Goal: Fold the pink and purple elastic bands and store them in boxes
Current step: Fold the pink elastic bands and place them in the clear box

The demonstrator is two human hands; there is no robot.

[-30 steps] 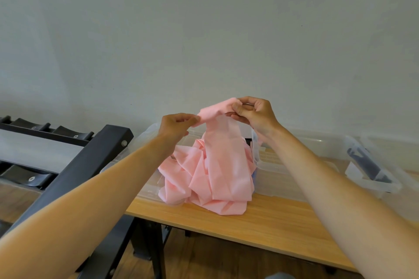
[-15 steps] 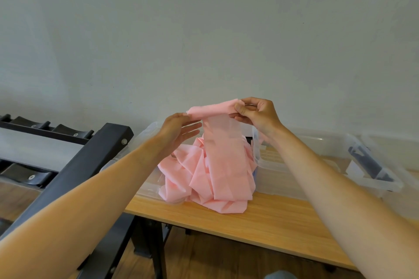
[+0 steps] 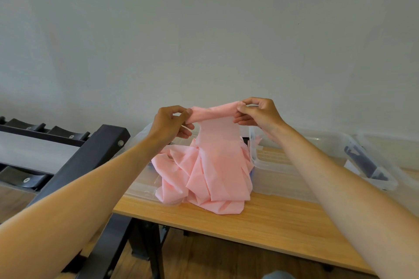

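Observation:
A long pink elastic band (image 3: 213, 165) lies in a crumpled heap on the wooden table (image 3: 260, 224), spilling over a clear plastic box (image 3: 145, 186) on the left. Its upper end is lifted and held stretched flat between both hands above the heap. My left hand (image 3: 170, 123) pinches the left corner of that end. My right hand (image 3: 258, 112) pinches the right corner. A second clear box (image 3: 278, 163) stands right of the heap. A sliver of blue-purple shows at the heap's right edge (image 3: 251, 174).
A black metal rack (image 3: 74, 161) with cradles stands to the left of the table. A third clear container (image 3: 371, 165) with a dark object inside sits at the far right. A plain wall rises behind. Wooden floor lies below the table's front edge.
My left hand went from open beside the band's end to pinching its left corner. The band's top edge is now spread wider between my hands.

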